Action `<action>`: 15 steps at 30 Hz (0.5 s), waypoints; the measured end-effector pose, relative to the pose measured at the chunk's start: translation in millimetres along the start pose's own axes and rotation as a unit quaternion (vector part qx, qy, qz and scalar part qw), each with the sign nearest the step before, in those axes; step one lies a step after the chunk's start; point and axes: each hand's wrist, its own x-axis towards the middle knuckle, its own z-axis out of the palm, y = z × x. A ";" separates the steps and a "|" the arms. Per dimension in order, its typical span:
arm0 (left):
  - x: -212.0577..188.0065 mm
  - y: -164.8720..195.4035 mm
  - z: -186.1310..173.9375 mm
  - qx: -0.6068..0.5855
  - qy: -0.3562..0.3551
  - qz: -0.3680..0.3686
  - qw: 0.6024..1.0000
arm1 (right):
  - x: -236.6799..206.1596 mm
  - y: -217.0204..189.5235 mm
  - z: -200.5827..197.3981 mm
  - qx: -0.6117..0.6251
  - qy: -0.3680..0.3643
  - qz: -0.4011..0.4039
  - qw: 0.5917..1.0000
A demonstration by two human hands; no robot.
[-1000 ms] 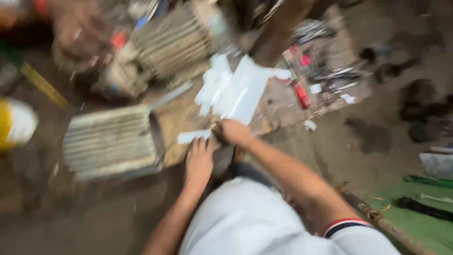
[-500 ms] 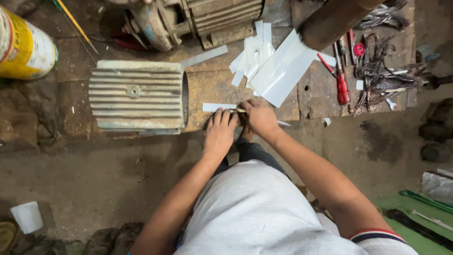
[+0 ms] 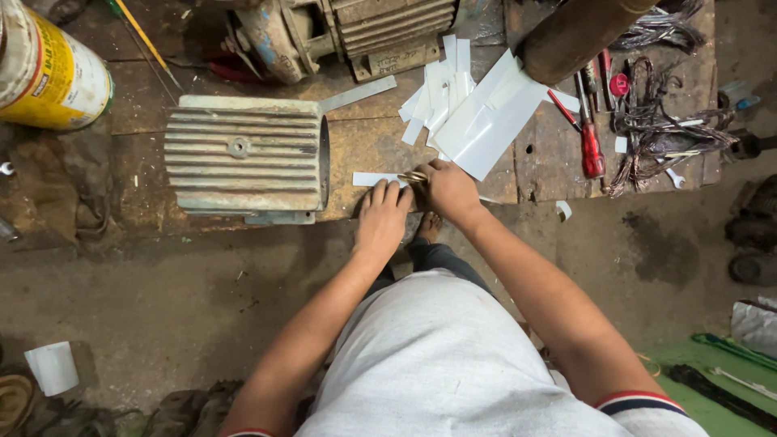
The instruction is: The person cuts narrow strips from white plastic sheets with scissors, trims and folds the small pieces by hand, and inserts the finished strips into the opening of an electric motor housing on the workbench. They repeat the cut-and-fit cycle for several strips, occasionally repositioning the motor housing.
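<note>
White paper strip lies flat on the wooden bench, just beside the finned motor housing — we press it with our left hand, fingers flat, while our right hand grips scissors.

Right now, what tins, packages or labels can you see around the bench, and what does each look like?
Yellow tin: top left corner, lying tilted, round, yellow label with a white band and dark print.
Plate on the motor: top centre, small grey rectangle stamped on the ribbed motor's base.
White roll: bottom left on the floor, plain, unmarked.
</note>
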 end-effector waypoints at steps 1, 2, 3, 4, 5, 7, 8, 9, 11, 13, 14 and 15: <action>0.4 -0.4 0.8 0.003 0.000 0.003 1.000 | 0.4 -4.2 0.9 -0.019 0.022 -0.004 1.000; 1.5 -0.7 1.7 0.007 0.001 0.006 1.000 | 2.5 -6.8 1.3 -0.039 0.045 -0.008 0.998; 2.5 -1.0 2.5 -0.004 -0.016 0.002 1.000 | 5.9 -8.3 1.8 -0.036 0.023 0.018 0.999; 4.6 -1.2 3.3 -0.014 -0.030 -0.001 0.999 | 12.1 -7.9 1.3 -0.035 0.003 0.044 0.998; 7.0 -1.5 3.9 -0.024 -0.043 -0.004 0.999 | 18.5 -5.9 0.0 -0.034 -0.016 0.068 0.997; 12.9 -1.8 4.0 -0.018 -0.023 0.010 1.000 | 24.2 0.1 -3.6 -0.029 -0.063 0.094 0.993; 16.8 -2.3 3.2 -0.014 -0.011 0.018 1.000 | 25.3 2.0 -7.0 -0.028 -0.083 0.107 0.990; 21.1 -3.0 1.8 -0.014 0.002 0.027 1.000 | 24.2 4.4 -8.4 0.021 -0.042 0.123 0.991; 28.4 -5.2 -4.2 -0.016 0.024 0.042 0.999 | 16.0 8.3 -8.6 0.119 0.037 0.155 0.980; 32.4 -8.7 -15.8 -0.041 0.013 0.048 0.998 | 7.1 5.1 -11.0 0.136 0.023 0.195 0.971; 33.0 -9.8 -23.6 -0.054 0.008 0.050 0.997 | 4.4 2.0 -13.0 0.145 0.016 0.214 0.966; 30.6 -10.6 -33.1 -0.099 0.021 0.068 0.993 | -0.6 -2.3 -15.5 0.305 -0.012 0.254 0.918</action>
